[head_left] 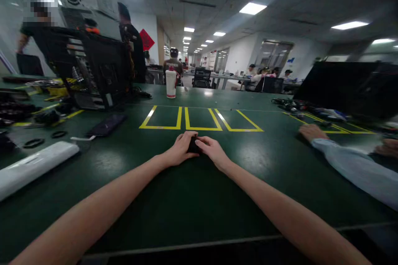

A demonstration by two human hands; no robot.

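Both my hands meet over the green table (174, 215), just in front of the yellow tape outlines (203, 128). Between them is a small black object (193, 145), mostly covered by fingers, so its kind is hidden. My left hand (181, 149) wraps round its left side, thumb below and fingers over the top. From the right, my right hand (212, 152) pinches the same object with thumb and fingertips.
Left are an opened black computer case (102, 70), a dark phone (107, 125) with a white cable and a long white object (37, 167). A white cup (171, 84) stands behind the tape. At right, a co-worker's hand (312, 132) rests near cables and a black monitor (345, 89).
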